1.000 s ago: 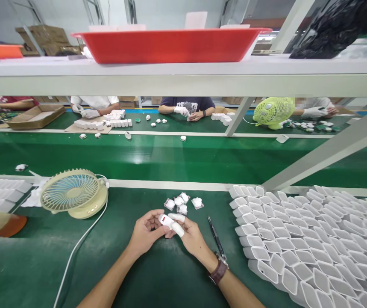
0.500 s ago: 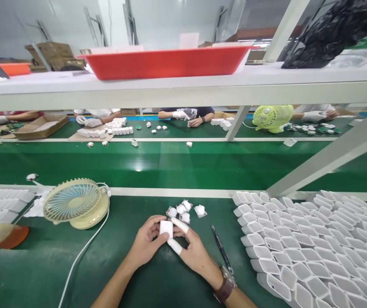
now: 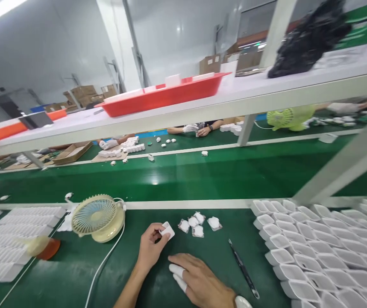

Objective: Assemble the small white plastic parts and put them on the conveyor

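My left hand (image 3: 151, 246) grips a small white plastic housing (image 3: 167, 231) between thumb and fingers, tilted, over the green bench. My right hand (image 3: 194, 276) is apart from it, lower and to the right, its fingers extended and holding nothing visible. White covers (image 3: 177, 270) sit on two of its fingertips. Just beyond the hands lies a small cluster of white-topped parts (image 3: 193, 221), with one more white part (image 3: 214, 223) a little to the right. Black tweezers (image 3: 243, 268) rest on the bench right of my right hand.
Rows of open white housings (image 3: 318, 252) fill the right side. A cream fan (image 3: 98, 218) with a cable stands left, near an orange-and-cream bottle (image 3: 47, 248) and more white housings (image 3: 29, 229). A green conveyor belt (image 3: 183, 182) runs beyond; a co-worker's hands (image 3: 199, 128) are across it.
My right hand has let go of the white housing and drawn back toward me. My left hand keeps it, now tilted. The camera view has tilted and shifted.
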Available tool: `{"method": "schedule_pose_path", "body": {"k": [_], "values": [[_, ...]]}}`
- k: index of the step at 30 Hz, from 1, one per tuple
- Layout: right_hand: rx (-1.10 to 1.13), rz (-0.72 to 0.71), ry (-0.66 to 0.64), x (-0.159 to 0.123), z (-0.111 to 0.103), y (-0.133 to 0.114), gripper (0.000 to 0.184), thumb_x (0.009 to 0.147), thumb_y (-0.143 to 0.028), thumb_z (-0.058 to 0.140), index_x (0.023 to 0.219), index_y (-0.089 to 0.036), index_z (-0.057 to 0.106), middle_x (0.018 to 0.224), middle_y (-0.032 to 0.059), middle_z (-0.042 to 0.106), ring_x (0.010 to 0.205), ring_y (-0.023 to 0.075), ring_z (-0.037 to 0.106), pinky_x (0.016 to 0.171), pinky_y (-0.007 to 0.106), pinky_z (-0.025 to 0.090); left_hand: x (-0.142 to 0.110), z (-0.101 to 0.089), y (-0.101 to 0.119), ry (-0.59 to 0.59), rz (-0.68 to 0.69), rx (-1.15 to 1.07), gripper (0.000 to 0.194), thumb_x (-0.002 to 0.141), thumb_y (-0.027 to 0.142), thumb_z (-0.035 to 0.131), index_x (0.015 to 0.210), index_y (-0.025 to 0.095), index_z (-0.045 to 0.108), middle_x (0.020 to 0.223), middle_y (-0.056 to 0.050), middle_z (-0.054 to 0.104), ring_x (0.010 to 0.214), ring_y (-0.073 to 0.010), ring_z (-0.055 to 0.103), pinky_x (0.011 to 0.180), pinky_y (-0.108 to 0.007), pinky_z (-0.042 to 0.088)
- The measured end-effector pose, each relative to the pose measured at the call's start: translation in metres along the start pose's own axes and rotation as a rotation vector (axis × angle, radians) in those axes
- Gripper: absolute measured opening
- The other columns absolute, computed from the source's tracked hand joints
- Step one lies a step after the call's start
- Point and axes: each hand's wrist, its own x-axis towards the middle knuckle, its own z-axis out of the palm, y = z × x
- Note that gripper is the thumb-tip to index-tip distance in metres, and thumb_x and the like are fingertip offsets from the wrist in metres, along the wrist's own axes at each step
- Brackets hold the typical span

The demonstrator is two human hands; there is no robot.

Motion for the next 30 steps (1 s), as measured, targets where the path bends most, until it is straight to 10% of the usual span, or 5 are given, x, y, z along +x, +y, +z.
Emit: {"method": "schedule_pose_path", "body": {"k": [7, 17, 22, 27, 30], "values": [[0.096, 0.051, -0.022, -0.003, -0.002, -0.005, 0.031, 0.095, -0.012, 0.056, 0.120, -0.019, 0.074, 0.135, 0.0101, 0.071, 0.128, 0.0254, 0.064, 0.115, 0.039, 0.048, 0.041, 0.015, 0.004, -0.068, 0.092, 0.325, 0.033, 0.081, 0.038, 0.076, 0.108, 0.020, 0.069, 0.102, -0.006, 0.078, 0.090, -0.0230, 0.075, 0.085, -0.036, 0.061], [0.062, 0.020, -0.077, -0.007, 0.000, 0.000, 0.032, 0.092, -0.017, 0.063, 0.122, -0.019, 0.073, 0.139, 0.0090, 0.069, 0.130, 0.0238, 0.062, 0.113, 0.035, 0.048, 0.162, 0.007, 0.012, 0.206, 0.066, 0.549, 0.029, 0.078, 0.025, 0.071, 0.105, 0.016, 0.065, 0.093, -0.009, 0.074, 0.084, -0.0255, 0.074, 0.082, -0.041, 0.062], [-0.047, -0.045, -0.136, -0.003, 0.001, 0.004, 0.021, 0.092, -0.024, 0.065, 0.106, -0.015, 0.077, 0.141, 0.0083, 0.068, 0.129, 0.0225, 0.062, 0.106, 0.031, 0.051, 0.140, 0.033, 0.020, 0.156, 0.174, 0.578, 0.041, 0.080, 0.040, 0.071, 0.113, 0.016, 0.065, 0.114, -0.015, 0.068, 0.115, -0.0353, 0.064, 0.101, -0.053, 0.054], [-0.178, -0.077, -0.182, 0.001, 0.001, 0.006, 0.020, 0.093, -0.026, 0.068, 0.108, -0.014, 0.075, 0.143, 0.0059, 0.066, 0.127, 0.0202, 0.061, 0.101, 0.026, 0.051, 0.081, 0.097, 0.065, -0.139, 0.613, 0.515, 0.020, 0.095, 0.039, 0.063, 0.100, 0.022, 0.071, 0.102, -0.010, 0.070, 0.106, -0.0306, 0.066, 0.103, -0.049, 0.050], [-0.172, -0.027, -0.183, 0.004, 0.001, 0.002, 0.016, 0.098, -0.027, 0.065, 0.102, -0.017, 0.076, 0.127, 0.0063, 0.074, 0.116, 0.0206, 0.066, 0.096, 0.027, 0.054, 0.032, 0.138, 0.098, -0.611, 0.691, 0.408, 0.019, 0.101, 0.035, 0.057, 0.106, 0.026, 0.072, 0.099, -0.008, 0.073, 0.094, -0.0260, 0.068, 0.088, -0.038, 0.055]]}}
